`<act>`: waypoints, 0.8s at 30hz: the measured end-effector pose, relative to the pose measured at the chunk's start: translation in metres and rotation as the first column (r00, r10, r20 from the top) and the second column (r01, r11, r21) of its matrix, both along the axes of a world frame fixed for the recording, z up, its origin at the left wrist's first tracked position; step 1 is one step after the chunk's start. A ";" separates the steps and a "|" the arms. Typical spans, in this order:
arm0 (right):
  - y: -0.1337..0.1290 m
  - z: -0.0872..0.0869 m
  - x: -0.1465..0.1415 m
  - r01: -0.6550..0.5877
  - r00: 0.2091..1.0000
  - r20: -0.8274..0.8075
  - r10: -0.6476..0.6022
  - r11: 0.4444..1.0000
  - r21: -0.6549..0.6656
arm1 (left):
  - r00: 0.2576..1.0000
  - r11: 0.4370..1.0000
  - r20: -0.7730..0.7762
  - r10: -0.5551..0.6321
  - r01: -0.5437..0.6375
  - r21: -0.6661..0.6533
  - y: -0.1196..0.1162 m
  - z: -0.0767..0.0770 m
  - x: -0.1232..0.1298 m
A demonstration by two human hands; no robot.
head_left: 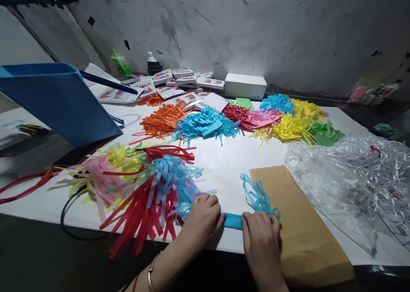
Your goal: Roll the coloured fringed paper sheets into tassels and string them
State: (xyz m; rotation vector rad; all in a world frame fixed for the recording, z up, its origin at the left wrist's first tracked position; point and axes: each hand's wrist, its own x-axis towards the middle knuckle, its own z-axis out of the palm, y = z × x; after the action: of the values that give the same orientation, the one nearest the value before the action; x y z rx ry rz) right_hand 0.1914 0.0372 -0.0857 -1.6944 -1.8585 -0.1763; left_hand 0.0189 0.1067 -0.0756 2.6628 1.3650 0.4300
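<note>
Near the table's front edge, a strip of blue tissue paper [232, 221] with fringed ends stretches between my two hands. My left hand [205, 217] is closed on its left part, fingers curled down over the paper. Closed on the right part is my right hand [261, 236], with blue fringe [258, 194] spreading out beyond the fingers. Left of my left hand lies a pile of fringed tassels in light blue [171, 176], red [141, 215], pink [104, 176] and yellow. What the fingertips press on underneath is hidden.
Behind are tassel heaps in orange [165, 121], blue [206, 123], yellow [291, 129] and green [326, 133]. Printed flat boxes [182, 80] and a white box [245, 86] stand near the wall. Brown paper [297, 223] and plastic-wrapped white ribbon [352, 181] lie right, a blue holder [57, 100] left.
</note>
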 end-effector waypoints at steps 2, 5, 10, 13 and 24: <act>-0.001 -0.001 0.001 0.022 1.000 0.008 -0.022 1.000 -0.010 | 1.000 1.000 -0.011 -0.003 0.003 0.001 0.001 0.000 0.001; -0.003 -0.002 0.002 0.071 0.997 0.023 -0.071 0.997 0.022 | 1.000 1.000 0.003 -0.010 0.010 -0.008 0.000 -0.001 0.000; -0.007 -0.003 -0.002 -0.080 0.996 0.042 0.075 0.985 0.150 | 0.999 0.999 0.040 0.011 -0.010 -0.042 0.001 -0.001 0.000; -0.010 -0.008 -0.001 -0.194 0.981 -0.003 0.195 0.974 0.114 | 0.990 0.999 0.139 0.012 -0.006 -0.041 0.001 -0.001 -0.001; -0.032 -0.016 0.025 -0.423 0.905 0.065 0.421 0.906 0.025 | 0.913 0.928 0.175 -0.369 0.372 0.018 -0.030 -0.004 -0.025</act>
State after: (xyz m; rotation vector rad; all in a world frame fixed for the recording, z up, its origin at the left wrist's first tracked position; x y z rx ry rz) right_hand 0.2168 0.0055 -0.1017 -1.2316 -2.2011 -0.0818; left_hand -0.0056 0.0766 -0.0792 2.7071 0.7842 0.5842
